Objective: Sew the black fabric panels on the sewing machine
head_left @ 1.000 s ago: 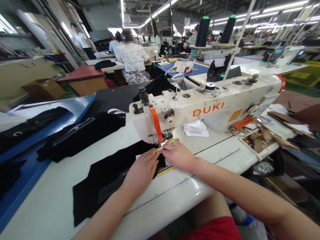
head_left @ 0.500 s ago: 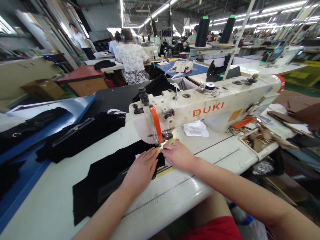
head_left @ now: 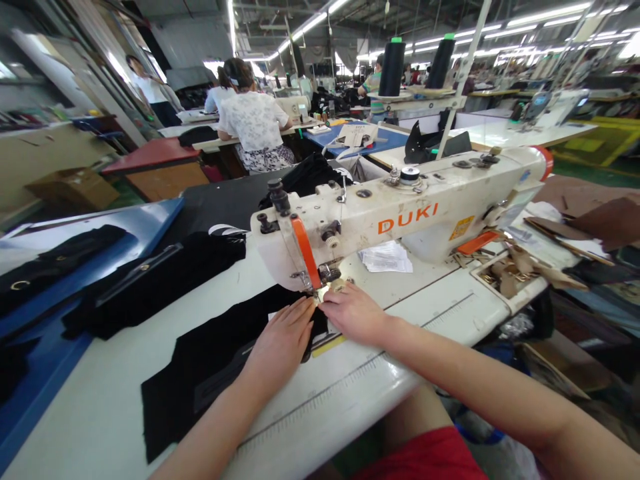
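A white DUKI sewing machine stands before me, its lit needle area just beyond my fingertips. Under the presser foot lies a piece of black fabric, spread to the left over the white machine bed. My left hand rests flat on this fabric, fingers stretched toward the needle. Beside it, my right hand has bent fingers pressed together at the fabric by the presser foot; the tips are partly hidden. A corner of something white shows at my left hand. An orange guard strip runs down the machine head.
White paper slips lie under the machine arm. A tray with small tan and metal parts sits at right. More black pieces lie at left, partly on a blue table. A person sits working ahead.
The view has shifted slightly, so the machine and surroundings appear a little further left. Both hands keep nearly the same place at the needle, with the black fabric beneath.
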### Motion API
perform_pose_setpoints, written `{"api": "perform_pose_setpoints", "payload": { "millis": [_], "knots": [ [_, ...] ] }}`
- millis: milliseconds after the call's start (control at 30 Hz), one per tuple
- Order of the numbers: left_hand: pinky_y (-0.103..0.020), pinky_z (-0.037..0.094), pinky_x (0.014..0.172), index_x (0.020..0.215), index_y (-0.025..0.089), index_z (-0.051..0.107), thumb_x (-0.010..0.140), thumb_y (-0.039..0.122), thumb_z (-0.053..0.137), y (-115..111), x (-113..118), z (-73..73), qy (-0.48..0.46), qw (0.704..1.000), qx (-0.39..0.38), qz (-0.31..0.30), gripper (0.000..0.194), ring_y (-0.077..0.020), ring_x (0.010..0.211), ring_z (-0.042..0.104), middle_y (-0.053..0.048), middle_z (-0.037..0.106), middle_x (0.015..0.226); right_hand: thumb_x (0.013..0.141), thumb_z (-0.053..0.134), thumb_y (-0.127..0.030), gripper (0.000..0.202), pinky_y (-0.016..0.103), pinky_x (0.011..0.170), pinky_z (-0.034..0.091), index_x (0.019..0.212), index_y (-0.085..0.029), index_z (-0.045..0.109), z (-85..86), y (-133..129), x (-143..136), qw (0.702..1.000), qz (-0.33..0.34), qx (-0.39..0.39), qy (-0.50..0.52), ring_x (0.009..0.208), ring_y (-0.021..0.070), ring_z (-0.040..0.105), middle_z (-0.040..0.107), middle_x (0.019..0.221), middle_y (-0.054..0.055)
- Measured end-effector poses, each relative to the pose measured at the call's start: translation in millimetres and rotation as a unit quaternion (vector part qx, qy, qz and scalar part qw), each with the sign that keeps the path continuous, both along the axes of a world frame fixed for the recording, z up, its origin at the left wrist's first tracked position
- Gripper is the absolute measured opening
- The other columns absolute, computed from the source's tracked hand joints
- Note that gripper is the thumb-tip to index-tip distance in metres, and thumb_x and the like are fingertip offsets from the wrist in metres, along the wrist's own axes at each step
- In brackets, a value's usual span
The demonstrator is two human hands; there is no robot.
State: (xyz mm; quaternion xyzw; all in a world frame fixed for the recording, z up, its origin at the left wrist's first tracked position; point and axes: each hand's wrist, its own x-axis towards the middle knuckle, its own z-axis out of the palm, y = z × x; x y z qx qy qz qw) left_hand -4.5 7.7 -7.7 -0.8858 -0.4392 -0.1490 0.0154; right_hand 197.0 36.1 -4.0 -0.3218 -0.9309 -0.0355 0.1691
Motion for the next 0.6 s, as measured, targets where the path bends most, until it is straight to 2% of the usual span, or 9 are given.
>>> {"api": "perform_pose_setpoints", "payload": {
  "millis": [167,367,467,600],
  "knots": [
    [-0.045,0.047,0.104,0.126,0.006,0.060,0.097,0.028,0.033,7.2,0.3,-0.9,0.005,1.000,0.008,0.020,0.045,-0.0273,0.121,0.058,-0.018,0.063,0.128,0.095,0.050,-0.018,0.019,0.035,0.084,0.039,0.091,-0.014,0.067,-0.3,0.4,-0.1,1.000,-0.008,-0.001,0.009,0.090,0.0217,0.052,0.064,0.089,0.008],
    [-0.047,0.047,0.103,0.126,0.009,0.060,0.096,0.030,0.036,13.4,-2.6,-3.1,-0.003,1.000,-0.001,0.031,0.043,-0.0283,0.120,0.058,-0.017,0.063,0.129,0.094,0.051,-0.016,0.019,0.035,0.084,0.039,0.087,-0.014,0.067,1.3,-1.0,2.4,1.000,-0.013,-0.009,0.023,0.088,0.0212,0.052,0.065,0.088,0.007],
    [-0.047,0.045,0.105,0.128,0.012,0.059,0.096,0.029,0.036,3.0,-7.8,-4.3,-0.006,0.999,-0.010,0.037,0.043,-0.0267,0.124,0.056,-0.015,0.060,0.133,0.093,0.052,-0.016,0.017,0.034,0.082,0.039,0.086,-0.014,0.068,2.5,-4.1,4.6,0.999,-0.010,-0.008,0.037,0.085,0.0208,0.051,0.065,0.086,0.007],
    [-0.046,0.043,0.107,0.133,0.016,0.055,0.097,0.029,0.035,-28.5,-17.6,3.4,0.023,0.998,-0.016,0.047,0.043,-0.0234,0.130,0.050,-0.011,0.057,0.138,0.090,0.054,-0.016,0.015,0.033,0.078,0.040,0.085,-0.015,0.068,0.7,-8.3,6.4,0.996,0.010,0.011,0.086,0.081,0.0201,0.051,0.064,0.083,0.007]
  ]
}}
